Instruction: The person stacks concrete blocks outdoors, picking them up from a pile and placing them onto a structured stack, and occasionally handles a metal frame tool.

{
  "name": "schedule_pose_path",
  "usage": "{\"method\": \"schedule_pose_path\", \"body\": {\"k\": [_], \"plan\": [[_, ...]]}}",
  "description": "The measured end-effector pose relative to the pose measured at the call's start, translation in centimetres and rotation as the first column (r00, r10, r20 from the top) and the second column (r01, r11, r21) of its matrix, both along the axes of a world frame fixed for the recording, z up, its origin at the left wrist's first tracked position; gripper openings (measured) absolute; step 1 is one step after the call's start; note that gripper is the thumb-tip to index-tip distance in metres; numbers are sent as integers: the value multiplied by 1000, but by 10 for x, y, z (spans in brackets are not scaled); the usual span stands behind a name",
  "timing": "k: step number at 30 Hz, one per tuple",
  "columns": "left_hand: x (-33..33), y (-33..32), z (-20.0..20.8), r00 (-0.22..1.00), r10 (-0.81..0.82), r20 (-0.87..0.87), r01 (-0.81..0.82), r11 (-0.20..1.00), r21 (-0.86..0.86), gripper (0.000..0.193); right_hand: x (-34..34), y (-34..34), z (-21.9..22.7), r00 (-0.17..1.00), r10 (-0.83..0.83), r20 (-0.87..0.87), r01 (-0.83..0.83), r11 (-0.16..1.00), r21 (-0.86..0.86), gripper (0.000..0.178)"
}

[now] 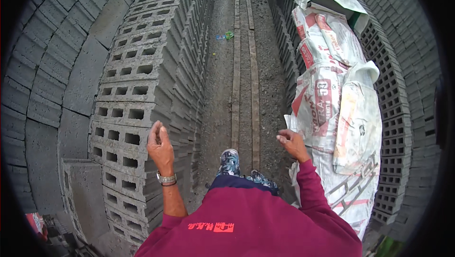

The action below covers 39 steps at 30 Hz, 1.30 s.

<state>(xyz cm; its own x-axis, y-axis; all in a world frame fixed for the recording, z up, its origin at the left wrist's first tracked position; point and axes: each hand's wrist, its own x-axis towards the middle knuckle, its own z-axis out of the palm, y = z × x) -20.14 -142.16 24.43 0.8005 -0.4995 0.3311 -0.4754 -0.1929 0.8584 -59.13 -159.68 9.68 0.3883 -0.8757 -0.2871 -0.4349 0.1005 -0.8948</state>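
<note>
My left hand [161, 150], with a metal watch [166, 178] on its wrist, is raised beside the stacked grey hollow concrete blocks [136, 114]. Its thumb and fingers are slightly bent and apart, and nothing shows between them. On the other side, my right hand [293, 144] is held near the white-and-red printed sacks [318, 110], its fingers loosely curved and empty. From this view I cannot tell whether either hand touches the things beside it. My patterned shoes [229, 160] are on the ground between the two stacks.
Two narrow rails [235, 91] run along the gritty aisle away from me. Farther along lie scraps of green and blue litter [229, 35]. More block stacks [47, 67] rise at the far left, and another block wall [391, 100] stands behind the sacks.
</note>
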Motion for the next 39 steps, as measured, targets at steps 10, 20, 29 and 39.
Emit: {"method": "schedule_pose_path", "body": {"k": [10, 20, 29, 39], "plan": [[108, -252, 9, 989, 130, -70, -138, 984, -114, 32, 105, -251, 38, 996, -73, -59, 69, 995, -66, 45], [164, -556, 20, 985, -166, -50, 168, 985, 28, 33, 117, -440, 20, 925, -372, 74, 366, 927, 84, 42], [176, -760, -34, 921, -258, -291, 360, 850, 384, 51, 218, -748, 20, 986, -128, 104, 119, 989, 88, 40], [269, -947, -14, 966, -136, -220, 231, 835, 500, 43, 388, -1036, 73, 942, 127, 311, -119, 992, -42, 41]]}}
